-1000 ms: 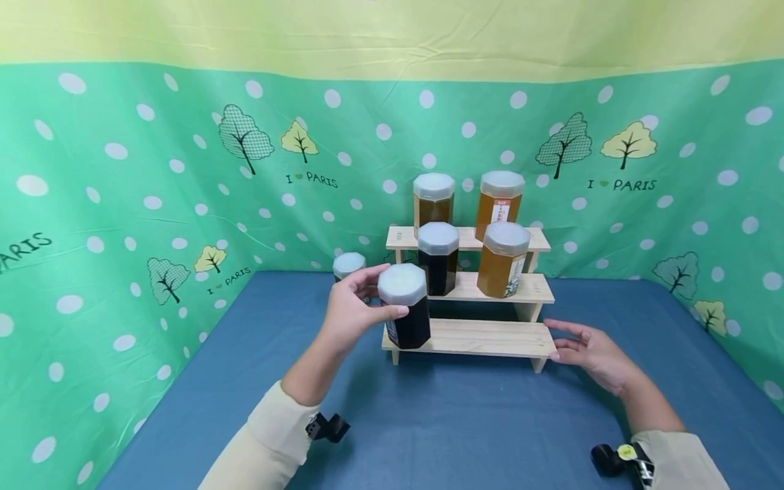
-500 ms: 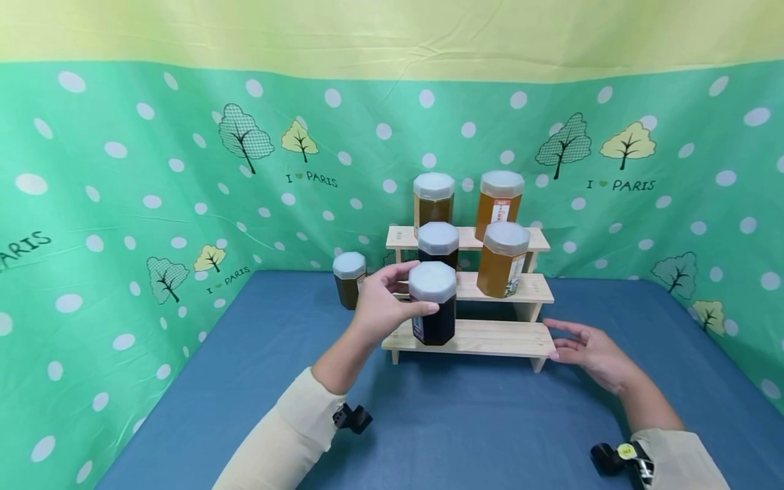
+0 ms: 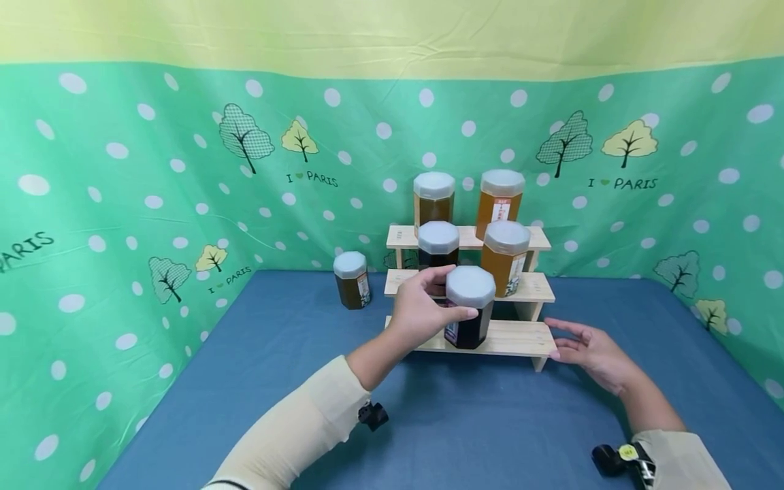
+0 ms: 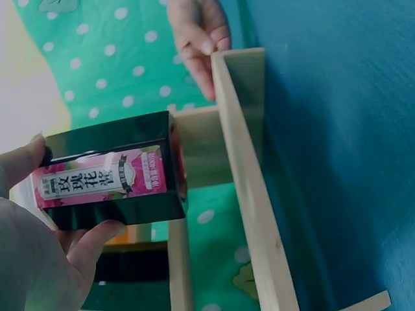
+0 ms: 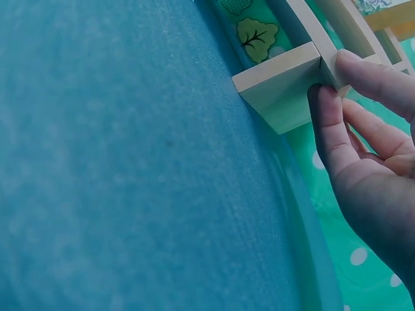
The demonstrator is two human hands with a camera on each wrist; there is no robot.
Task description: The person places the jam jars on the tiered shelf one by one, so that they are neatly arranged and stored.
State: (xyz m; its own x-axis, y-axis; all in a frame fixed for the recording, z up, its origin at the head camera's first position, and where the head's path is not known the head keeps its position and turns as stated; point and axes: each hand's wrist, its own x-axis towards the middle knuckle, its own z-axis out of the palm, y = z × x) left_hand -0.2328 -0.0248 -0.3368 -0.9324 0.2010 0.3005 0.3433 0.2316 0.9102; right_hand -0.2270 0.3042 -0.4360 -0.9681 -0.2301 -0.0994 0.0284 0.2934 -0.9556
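Observation:
In the head view my left hand point(image 3: 422, 312) grips an eight-sided jam jar point(image 3: 470, 330) with dark contents and a whitish lid. The left wrist view shows the pink label of this jam jar point(image 4: 104, 178) and a gap between its base and the stand's lowest board point(image 4: 243, 175). My right hand point(image 3: 591, 354) holds the right end of the three-tier wooden stand's bottom step point(image 3: 520, 337). Its thumb and fingers sit at the board's corner point(image 5: 327, 61) in the right wrist view.
On the middle step stand a dark jar point(image 3: 437, 245) and an amber jar point(image 3: 503, 262). The top step bears two amber-brown jars, one at left point(image 3: 433, 204), one at right point(image 3: 500, 204). Another brown jar point(image 3: 352, 282) stands on the blue cloth point(image 3: 294, 327), left of the stand.
My left hand has carried the dark jam jar rightward along the bottom step, from its left end to about the middle. The right hand has stayed at the stand's end.

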